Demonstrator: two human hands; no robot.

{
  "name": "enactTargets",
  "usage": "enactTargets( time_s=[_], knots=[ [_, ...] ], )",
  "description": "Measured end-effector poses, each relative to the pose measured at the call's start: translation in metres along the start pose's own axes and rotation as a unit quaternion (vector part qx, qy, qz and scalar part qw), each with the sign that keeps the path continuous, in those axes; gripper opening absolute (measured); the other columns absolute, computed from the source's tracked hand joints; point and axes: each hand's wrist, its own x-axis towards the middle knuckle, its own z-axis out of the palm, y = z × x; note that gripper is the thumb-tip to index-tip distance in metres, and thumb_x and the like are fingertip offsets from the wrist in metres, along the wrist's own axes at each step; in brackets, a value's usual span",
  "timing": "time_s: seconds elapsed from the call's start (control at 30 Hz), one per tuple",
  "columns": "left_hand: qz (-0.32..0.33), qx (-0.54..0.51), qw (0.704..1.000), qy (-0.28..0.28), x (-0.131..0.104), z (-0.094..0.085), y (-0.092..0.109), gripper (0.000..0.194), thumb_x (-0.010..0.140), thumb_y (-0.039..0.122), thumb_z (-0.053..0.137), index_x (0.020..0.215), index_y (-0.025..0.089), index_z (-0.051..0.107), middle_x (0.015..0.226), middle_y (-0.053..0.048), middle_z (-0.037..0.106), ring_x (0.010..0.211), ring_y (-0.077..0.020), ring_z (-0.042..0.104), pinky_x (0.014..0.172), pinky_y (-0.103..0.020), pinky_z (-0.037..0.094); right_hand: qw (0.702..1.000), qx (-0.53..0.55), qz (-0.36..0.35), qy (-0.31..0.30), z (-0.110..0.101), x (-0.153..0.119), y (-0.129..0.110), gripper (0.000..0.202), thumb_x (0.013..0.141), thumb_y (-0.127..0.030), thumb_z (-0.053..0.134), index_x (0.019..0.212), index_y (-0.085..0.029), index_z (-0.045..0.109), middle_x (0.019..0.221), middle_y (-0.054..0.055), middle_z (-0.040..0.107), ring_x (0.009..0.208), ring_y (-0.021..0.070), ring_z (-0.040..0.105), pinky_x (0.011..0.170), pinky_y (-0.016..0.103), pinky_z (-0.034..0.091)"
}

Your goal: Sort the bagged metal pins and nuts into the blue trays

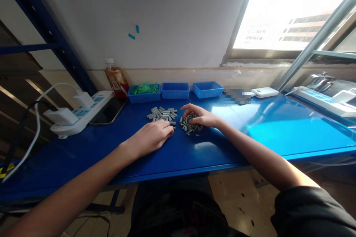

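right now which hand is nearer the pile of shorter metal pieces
Right. The right hand is curled over the pile of shorter metal pieces; the left hand is to its left, by the longer pieces.

Overexposed window [274,11], glare on table [219,146]

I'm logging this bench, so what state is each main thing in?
Left hand: fingers curled at longer metal pieces, grip unclear
Right hand: thumb and fingers parted over shorter metal pieces
Longer metal pieces: loosely heaped
Shorter metal pieces: loosely heaped
Left bin: open-topped, holding green plastic
Middle bin: open-topped
Right bin: open-topped
Bottle: upright, capped
Phone-like device: flat, dark side up
Left power strip: two adapters plugged in
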Motion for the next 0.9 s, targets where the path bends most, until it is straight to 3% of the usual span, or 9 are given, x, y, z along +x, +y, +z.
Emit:
enactTargets(
  time_s=[0.17, 0.3, 0.47, 0.6, 0.77, 0.9],
  knots=[
    [0.029, 0.026, 0.999, 0.031, 0.017, 0.001, 0.002, 0.019, 0.095, 0.02, 0.043, 0.093, 0.017, 0.061, 0.095, -0.008, 0.061, 0.089, -0.0222, 0.056, 0.077, -0.031, 0.046, 0.999, 0.024, -0.033, 0.005, 0.003, 0.002, 0.007, 0.059, 0.066, -0.012, 0.055, 0.124, -0.018, 0.046, 0.107, 0.006, 0.063, 0.104, 0.0217, 0.058, 0.097, 0.04, 0.041],
    [0.071, 0.017, 0.996, 0.047, 0.035, 0.003, -0.008, 0.015, 0.094, 0.019, 0.046, 0.095, 0.016, 0.061, 0.115, -0.011, 0.061, 0.109, -0.025, 0.053, 0.091, -0.035, 0.042, 0.997, -0.063, -0.05, 0.007, 0.006, 0.0, -0.001, 0.063, 0.066, -0.014, 0.055, 0.128, -0.017, 0.045, 0.115, 0.008, 0.06, 0.109, 0.0237, 0.056, 0.097, 0.041, 0.041],
    [0.057, 0.03, 0.998, 0.023, 0.042, 0.014, -0.023, 0.019, 0.095, 0.019, 0.042, 0.094, 0.017, 0.06, 0.105, -0.011, 0.065, 0.104, -0.0239, 0.058, 0.09, -0.038, 0.04, 0.985, -0.157, -0.073, -0.021, 0.005, -0.003, -0.009, 0.059, 0.07, -0.019, 0.06, 0.128, -0.016, 0.049, 0.122, 0.011, 0.058, 0.115, 0.0269, 0.053, 0.099, 0.043, 0.04],
    [0.018, 0.022, 0.999, 0.038, 0.035, 0.017, -0.029, 0.017, 0.095, 0.021, 0.044, 0.097, 0.018, 0.06, 0.113, -0.011, 0.064, 0.109, -0.0253, 0.056, 0.094, -0.043, 0.037, 0.987, -0.14, -0.069, 0.035, 0.002, -0.001, -0.005, 0.052, 0.076, -0.023, 0.061, 0.127, -0.016, 0.051, 0.12, 0.01, 0.06, 0.111, 0.024, 0.056, 0.096, 0.041, 0.043],
    [-0.033, -0.025, 0.999, 0.021, 0.028, 0.011, -0.018, 0.016, 0.091, 0.028, 0.05, 0.099, 0.021, 0.063, 0.124, -0.01, 0.06, 0.119, -0.0288, 0.05, 0.094, -0.046, 0.039, 0.977, -0.183, -0.025, 0.108, -0.002, 0.002, 0.008, 0.034, 0.082, -0.022, 0.058, 0.115, -0.017, 0.06, 0.107, 0.009, 0.065, 0.1, 0.0213, 0.061, 0.089, 0.039, 0.047],
    [-0.055, -0.067, 0.993, 0.081, 0.031, 0.012, -0.01, 0.012, 0.088, 0.019, 0.051, 0.09, 0.019, 0.063, 0.112, -0.01, 0.064, 0.111, -0.0275, 0.053, 0.09, -0.043, 0.043, 0.959, -0.2, -0.012, 0.2, -0.001, 0.008, 0.014, 0.029, 0.086, -0.023, 0.053, 0.113, -0.016, 0.063, 0.104, 0.009, 0.065, 0.095, 0.0194, 0.062, 0.083, 0.033, 0.05]
  ],
)
